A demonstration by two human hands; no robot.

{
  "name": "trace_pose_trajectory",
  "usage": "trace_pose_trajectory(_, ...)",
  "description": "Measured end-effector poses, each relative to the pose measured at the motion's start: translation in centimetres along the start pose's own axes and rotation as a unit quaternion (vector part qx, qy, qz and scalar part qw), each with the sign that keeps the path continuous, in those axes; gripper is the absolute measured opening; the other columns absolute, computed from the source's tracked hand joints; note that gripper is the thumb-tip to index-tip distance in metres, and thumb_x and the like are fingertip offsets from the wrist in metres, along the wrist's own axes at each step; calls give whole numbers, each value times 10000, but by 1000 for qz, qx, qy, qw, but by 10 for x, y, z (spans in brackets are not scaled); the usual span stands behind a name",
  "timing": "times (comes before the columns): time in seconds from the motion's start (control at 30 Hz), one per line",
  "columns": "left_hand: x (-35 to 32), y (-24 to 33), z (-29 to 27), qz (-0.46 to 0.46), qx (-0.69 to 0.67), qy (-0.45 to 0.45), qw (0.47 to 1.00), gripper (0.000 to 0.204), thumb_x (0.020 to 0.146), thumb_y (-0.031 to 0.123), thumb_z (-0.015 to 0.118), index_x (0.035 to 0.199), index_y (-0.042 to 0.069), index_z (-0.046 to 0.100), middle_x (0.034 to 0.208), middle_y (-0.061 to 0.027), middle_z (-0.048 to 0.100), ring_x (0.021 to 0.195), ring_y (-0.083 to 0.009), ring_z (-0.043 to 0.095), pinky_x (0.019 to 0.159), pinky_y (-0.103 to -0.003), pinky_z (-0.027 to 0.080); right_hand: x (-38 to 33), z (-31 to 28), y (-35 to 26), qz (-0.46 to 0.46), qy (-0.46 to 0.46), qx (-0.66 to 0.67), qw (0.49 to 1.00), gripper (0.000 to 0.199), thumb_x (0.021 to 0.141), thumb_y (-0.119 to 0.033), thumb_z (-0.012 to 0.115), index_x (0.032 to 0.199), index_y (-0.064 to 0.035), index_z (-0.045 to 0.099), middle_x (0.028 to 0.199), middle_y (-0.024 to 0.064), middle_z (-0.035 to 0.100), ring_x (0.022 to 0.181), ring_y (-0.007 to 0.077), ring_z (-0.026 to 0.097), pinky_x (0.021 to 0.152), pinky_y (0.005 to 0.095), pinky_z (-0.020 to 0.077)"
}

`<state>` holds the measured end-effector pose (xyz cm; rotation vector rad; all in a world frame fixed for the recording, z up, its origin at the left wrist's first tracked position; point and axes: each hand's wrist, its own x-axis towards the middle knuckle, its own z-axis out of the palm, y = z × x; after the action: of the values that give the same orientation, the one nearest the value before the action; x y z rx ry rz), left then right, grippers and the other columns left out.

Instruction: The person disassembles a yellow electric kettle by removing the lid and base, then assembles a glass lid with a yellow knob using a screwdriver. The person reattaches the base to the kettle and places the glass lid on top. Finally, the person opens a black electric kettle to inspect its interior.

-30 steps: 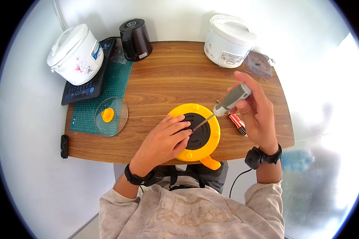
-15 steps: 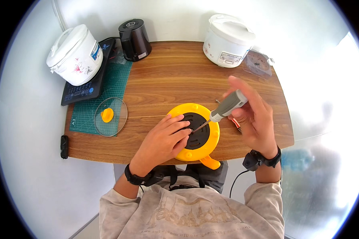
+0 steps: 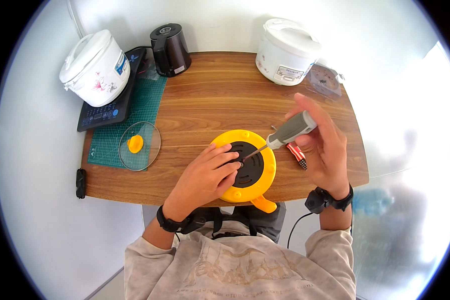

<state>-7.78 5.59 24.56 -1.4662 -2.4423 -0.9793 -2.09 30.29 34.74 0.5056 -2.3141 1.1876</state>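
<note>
A round yellow appliance (image 3: 259, 171) lies upside down at the table's front edge, showing a black vented base plate (image 3: 248, 165) and a short yellow handle toward me. My left hand (image 3: 204, 179) rests on its left side, fingers on the black plate. My right hand (image 3: 323, 145) grips a grey-handled screwdriver (image 3: 287, 132), tilted down to the left. Its thin shaft reaches the black plate right by my left fingertips.
A red-handled screwdriver (image 3: 298, 155) lies by my right hand. A glass lid with a yellow knob (image 3: 139, 145) sits on a green cutting mat (image 3: 135, 115). Two white rice cookers (image 3: 96, 67) (image 3: 288, 51), a black kettle (image 3: 169, 42) and a black induction hob (image 3: 109, 111) stand behind.
My right hand has shifted slightly, and the screwdriver tip has moved left along the black plate toward my left fingertips. My left hand stays on the appliance.
</note>
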Motion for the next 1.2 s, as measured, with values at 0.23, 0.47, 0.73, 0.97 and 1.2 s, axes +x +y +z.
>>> trace_pose_trajectory(0.23,0,1,-1,2,5,-1,1000,192,900,94,683,1085,72,728,1246,-100,681,1265,-291,585,1141,-475,416,0,1,1,4,-8,12,1000,489,942,17,630,1416,-49,529,1046,144,666,874,246,657,797,304,544)
trace_pose_trajectory(0.47,-1,1,-1,1,4,0,1000,193,896,83,678,1082,69,726,1251,-93,675,1271,-287,578,1144,-475,411,0,1,-5,-7,-25,0,1000,469,942,2,635,1400,-41,543,1025,147,657,844,269,645,758,298,539)
trace_pose_trajectory(0.73,0,0,0,6,4,8,1000,186,909,114,670,1082,66,719,1244,-94,673,1269,-287,571,1141,-470,408,17,2,-25,-54,-97,-26,993,425,942,-35,628,1363,-8,576,1115,176,672,904,295,672,774,327,553)
trace_pose_trajectory(0.97,-1,0,2,8,11,8,1000,187,921,135,661,1087,69,718,1249,-92,673,1269,-282,572,1144,-463,404,26,-2,-40,-109,-142,-48,983,429,886,-26,662,1311,15,619,1198,204,672,975,336,694,784,348,563)
trace_pose_trajectory(1.2,-2,0,2,9,14,18,1000,185,917,128,663,1084,70,720,1237,-91,677,1261,-279,576,1138,-465,408,27,0,-41,-91,-141,-51,984,441,793,-57,768,1223,-13,681,1082,159,700,870,303,680,714,329,559)
